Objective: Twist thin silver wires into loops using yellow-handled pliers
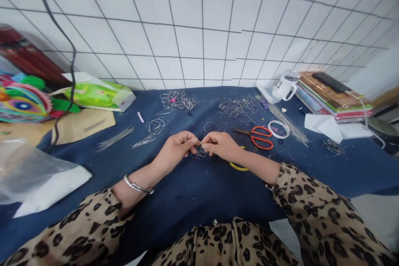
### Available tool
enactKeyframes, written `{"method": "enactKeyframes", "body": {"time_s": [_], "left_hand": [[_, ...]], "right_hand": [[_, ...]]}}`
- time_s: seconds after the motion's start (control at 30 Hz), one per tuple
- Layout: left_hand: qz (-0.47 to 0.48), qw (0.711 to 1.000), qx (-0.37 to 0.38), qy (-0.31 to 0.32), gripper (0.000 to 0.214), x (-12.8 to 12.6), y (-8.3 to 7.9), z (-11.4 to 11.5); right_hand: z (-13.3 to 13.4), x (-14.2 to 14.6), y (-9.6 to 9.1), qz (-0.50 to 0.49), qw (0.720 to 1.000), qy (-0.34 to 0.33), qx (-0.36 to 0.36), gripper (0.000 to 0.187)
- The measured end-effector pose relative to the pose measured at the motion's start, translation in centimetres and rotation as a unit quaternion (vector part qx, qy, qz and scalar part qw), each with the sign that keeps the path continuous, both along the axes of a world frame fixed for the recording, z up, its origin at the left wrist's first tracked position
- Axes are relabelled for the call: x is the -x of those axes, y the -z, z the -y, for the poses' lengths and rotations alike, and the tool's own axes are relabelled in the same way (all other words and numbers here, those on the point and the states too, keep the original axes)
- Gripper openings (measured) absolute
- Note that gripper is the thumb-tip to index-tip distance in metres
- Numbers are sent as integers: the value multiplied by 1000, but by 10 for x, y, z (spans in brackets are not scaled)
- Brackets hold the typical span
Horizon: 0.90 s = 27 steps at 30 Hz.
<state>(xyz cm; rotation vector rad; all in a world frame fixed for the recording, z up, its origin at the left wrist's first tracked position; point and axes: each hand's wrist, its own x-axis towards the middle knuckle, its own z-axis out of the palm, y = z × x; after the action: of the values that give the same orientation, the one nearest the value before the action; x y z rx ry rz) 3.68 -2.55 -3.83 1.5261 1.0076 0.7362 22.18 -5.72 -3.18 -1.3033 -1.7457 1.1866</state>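
Observation:
My left hand (176,147) and my right hand (222,144) meet at the middle of a dark blue cloth (193,191). Both pinch a small tangle of thin silver wire (199,152) between their fingertips, just above the cloth. A silver bangle (137,185) sits on my left wrist. Leopard-print sleeves cover both forearms. A yellow ring (238,167) lies partly under my right wrist.
Orange-handled scissors (257,136) and a roll of clear tape (278,129) lie right of my hands. Wire bundles (179,101) and straight wire pieces (114,138) are scattered behind. A white mug (284,86), stacked books (335,95), a clear plastic bag (29,170) and colourful paper (21,102) ring the edges.

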Motion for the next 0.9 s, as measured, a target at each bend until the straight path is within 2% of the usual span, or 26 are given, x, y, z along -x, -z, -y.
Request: {"method": "enactKeyframes", "body": {"time_s": [0.13, 0.27, 0.57, 0.67, 0.73, 0.8, 0.9], "left_hand": [[3, 1000, -18, 9, 23, 0, -3, 1], [35, 999, 4, 5, 23, -1, -4, 4], [40, 999, -16, 12, 17, -2, -1, 1], [40, 999, -17, 18, 17, -1, 0, -1], [33, 999, -21, 21, 17, -1, -1, -1], [29, 999, -29, 17, 18, 0, -2, -2], [23, 999, -47, 1, 19, 3, -5, -4]], "right_hand": [[2, 5, 1, -33, 999, 19, 9, 15], [3, 8, 1, -21, 999, 36, -9, 14], [5, 15, 4, -11, 999, 52, -14, 13], [3, 14, 1, -3, 999, 33, 2, 14], [1, 9, -4, 30, 1000, 3, 8, 16], [1, -2, -12, 116, 993, -5, -33, 18], [8, -24, -23, 284, 950, -11, -131, 26]]}}
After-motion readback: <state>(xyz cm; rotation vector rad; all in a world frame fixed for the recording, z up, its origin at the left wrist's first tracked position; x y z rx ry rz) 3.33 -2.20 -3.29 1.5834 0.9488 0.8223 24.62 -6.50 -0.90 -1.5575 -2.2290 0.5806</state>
